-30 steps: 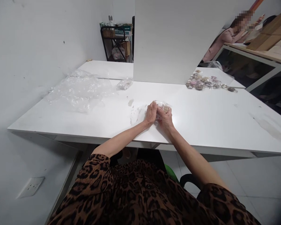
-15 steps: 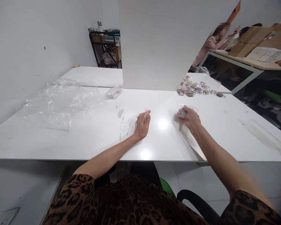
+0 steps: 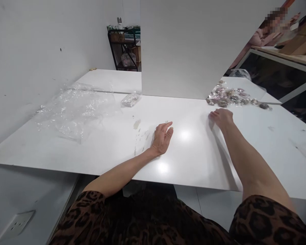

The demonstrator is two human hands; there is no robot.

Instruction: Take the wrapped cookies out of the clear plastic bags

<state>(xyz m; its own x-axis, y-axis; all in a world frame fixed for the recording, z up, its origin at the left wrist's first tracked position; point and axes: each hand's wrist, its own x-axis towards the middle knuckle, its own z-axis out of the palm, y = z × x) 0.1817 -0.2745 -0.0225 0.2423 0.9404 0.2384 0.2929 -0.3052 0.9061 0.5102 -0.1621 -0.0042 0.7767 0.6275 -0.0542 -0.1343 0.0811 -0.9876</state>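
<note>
My left hand rests on the white table with its thumb and fingers apart, holding nothing. Farther to the right, my right hand hovers low over the table, just in front of a pile of small clear-wrapped pieces in brown, pink and cream. Its fingers point left and look loosely extended. I see no packet in them, though the palm side is hidden. A single clear plastic packet lies at the foot of the upright white panel, away from both hands.
Crumpled clear plastic film spreads over the left of the white table. An upright white panel stands along its back. Behind are a black shelf rack and, at the right, another person by a desk with cardboard boxes.
The clear packet with pinkish contents that my right hand held no longer shows in it. That hand has moved toward the pile. My left hand's fingers have spread. The view has shifted.
</note>
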